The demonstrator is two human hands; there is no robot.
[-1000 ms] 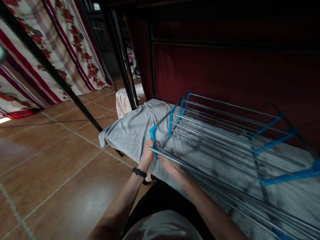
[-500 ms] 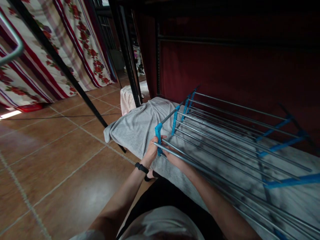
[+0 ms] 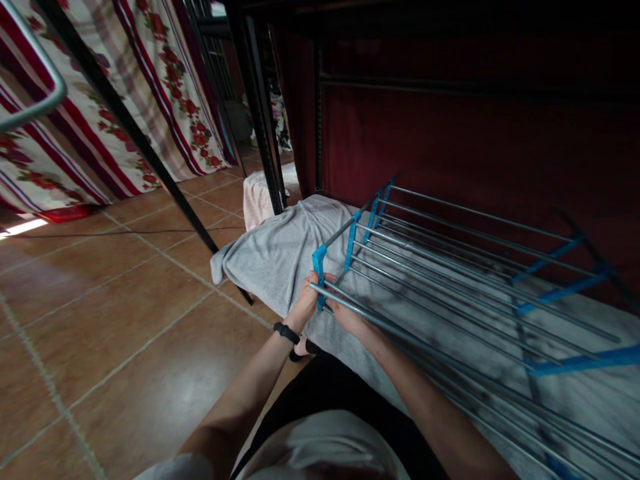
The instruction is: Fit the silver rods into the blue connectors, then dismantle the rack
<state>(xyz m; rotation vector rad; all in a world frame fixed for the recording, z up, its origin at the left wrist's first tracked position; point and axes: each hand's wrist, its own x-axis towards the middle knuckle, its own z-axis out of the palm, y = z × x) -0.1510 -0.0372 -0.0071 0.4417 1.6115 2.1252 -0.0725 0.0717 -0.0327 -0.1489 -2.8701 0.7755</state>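
A clothes drying rack [image 3: 434,258] with grey metal rods and blue plastic brackets lies across a grey blanket. Its near corner carries a blue bracket [image 3: 319,259]. My left hand [image 3: 305,301], with a black band on the wrist, grips that bracket from the left, the fingers closed around it. Just beneath the front rod [image 3: 360,307], my right hand [image 3: 347,317] closes on the same corner from the other side. Its fingertips are partly hidden behind the bracket and rods. The free end of the front rod sticks out beside my left hand.
The grey blanket [image 3: 270,257] covers a low surface beneath the rack. Black metal posts [image 3: 260,113] rise at its far end, and a slanting black bar [image 3: 145,147] crosses the left. Behind hangs a dark red panel [image 3: 450,140]. A floral curtain [image 3: 175,87] hangs above tiled floor [image 3: 150,320].
The view has shifted slightly, moving the background a little to the right. Both hands stay at the same corner of the rack, with only slight finger movement.
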